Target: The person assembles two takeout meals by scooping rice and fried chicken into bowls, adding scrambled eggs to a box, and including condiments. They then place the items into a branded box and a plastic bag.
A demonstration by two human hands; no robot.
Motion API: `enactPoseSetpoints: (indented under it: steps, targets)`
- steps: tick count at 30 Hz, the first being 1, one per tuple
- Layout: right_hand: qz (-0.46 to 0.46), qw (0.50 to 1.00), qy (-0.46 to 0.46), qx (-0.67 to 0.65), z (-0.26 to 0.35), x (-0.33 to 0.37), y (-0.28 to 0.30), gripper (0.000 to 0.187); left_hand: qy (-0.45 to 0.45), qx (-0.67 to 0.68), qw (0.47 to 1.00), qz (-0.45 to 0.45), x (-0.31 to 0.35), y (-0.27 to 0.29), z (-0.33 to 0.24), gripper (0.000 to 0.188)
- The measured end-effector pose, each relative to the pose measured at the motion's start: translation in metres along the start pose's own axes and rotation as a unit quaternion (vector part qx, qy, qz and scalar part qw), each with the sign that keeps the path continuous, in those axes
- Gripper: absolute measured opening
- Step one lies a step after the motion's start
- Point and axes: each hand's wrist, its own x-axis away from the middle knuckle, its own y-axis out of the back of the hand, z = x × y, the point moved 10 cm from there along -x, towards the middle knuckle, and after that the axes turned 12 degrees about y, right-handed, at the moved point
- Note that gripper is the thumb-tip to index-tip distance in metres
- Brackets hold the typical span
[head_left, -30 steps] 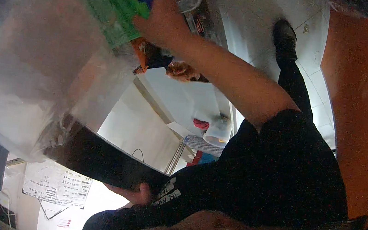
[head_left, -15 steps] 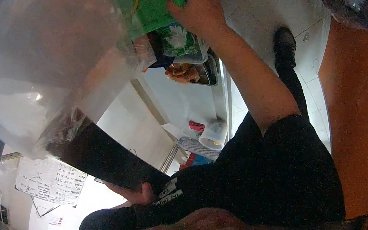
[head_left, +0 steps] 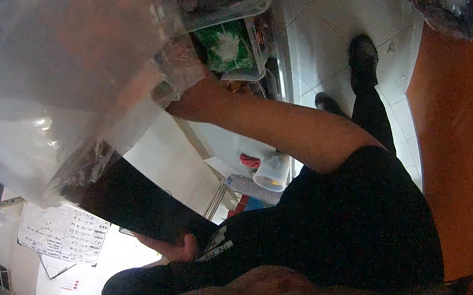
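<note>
My right hand (head_left: 186, 96) reaches left across the view to a large clear plastic bag (head_left: 63, 59). Crinkled film covers its fingers, so their grip is hidden. Near the lower edge, my left hand (head_left: 175, 250) has its fingers closed along the edge of a long, dark, flat thing (head_left: 140, 197). I cannot make out what this dark thing is; its far end runs up to the bag. Just beyond my right wrist lies a green package with a white leaf-like mark (head_left: 226, 47) in a clear container.
Another clear container (head_left: 230, 12) with dark contents stands at the top. A translucent tub (head_left: 272, 173) and a small red thing (head_left: 249, 161) lie farther in. An orange-brown surface (head_left: 457, 147) borders the right; handwritten paper (head_left: 64, 232) hangs lower left. Pale floor tiles (head_left: 316, 44) show above.
My right hand has left the green sheet and blue thing at the top and moved down and left to the plastic bag. Both are out of sight, uncovering a container. My left hand stays put.
</note>
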Motion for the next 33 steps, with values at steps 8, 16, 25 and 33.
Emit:
enactPoseSetpoints:
  steps: [8, 16, 25, 33]
  targets:
    - [0.023, 0.984, -0.122, -0.129, -0.007, -0.016, 0.036, 0.083, 0.008, -0.001, 1.000, 0.000, 0.002, 0.002, 0.005, 0.104]
    - [0.015, 0.965, -0.183, 0.187, -0.082, -0.035, 0.105, 0.080, 0.007, 0.000, 1.000, 0.000, 0.003, 0.001, 0.004, 0.103]
    - [0.062, 0.959, -0.208, 0.182, -0.049, -0.044, 0.161, 0.063, 0.010, -0.006, 1.000, -0.006, 0.011, 0.002, 0.002, 0.102]
    - [-0.119, 0.982, -0.056, 0.136, -0.094, -0.049, 0.165, 0.081, 0.033, -0.019, 0.999, -0.002, 0.018, 0.002, 0.002, 0.101]
